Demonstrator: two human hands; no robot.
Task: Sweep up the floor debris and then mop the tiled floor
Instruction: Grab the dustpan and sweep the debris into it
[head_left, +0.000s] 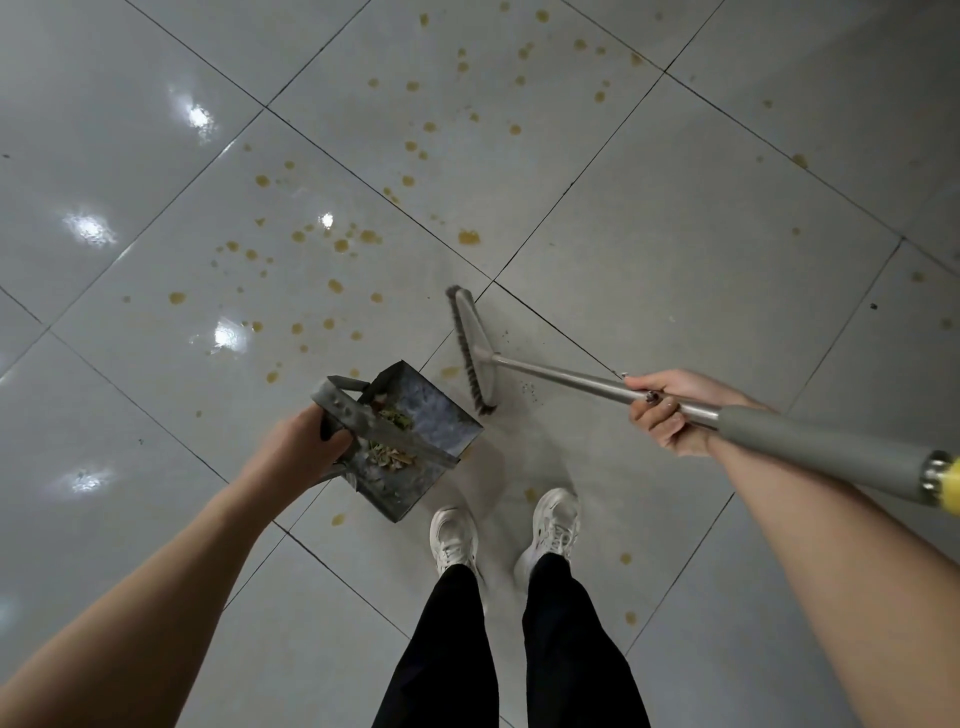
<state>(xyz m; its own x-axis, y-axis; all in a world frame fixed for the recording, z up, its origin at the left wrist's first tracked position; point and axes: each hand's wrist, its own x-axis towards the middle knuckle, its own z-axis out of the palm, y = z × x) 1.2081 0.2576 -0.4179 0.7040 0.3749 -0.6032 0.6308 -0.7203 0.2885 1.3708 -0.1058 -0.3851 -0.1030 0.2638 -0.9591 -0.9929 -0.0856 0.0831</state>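
Broom (519, 366) head points up-left; right hand (662, 410) grasps handle.

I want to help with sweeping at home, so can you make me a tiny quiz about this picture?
1. True or false: the dustpan already has leafy debris in it.
2. Which hand grips the broom by its handle? A) left B) right C) both
3. What colour are the person's shoes?

Key
1. True.
2. B. The right hand has its fingers curled round the handle, and the left hand holds the dustpan.
3. White.
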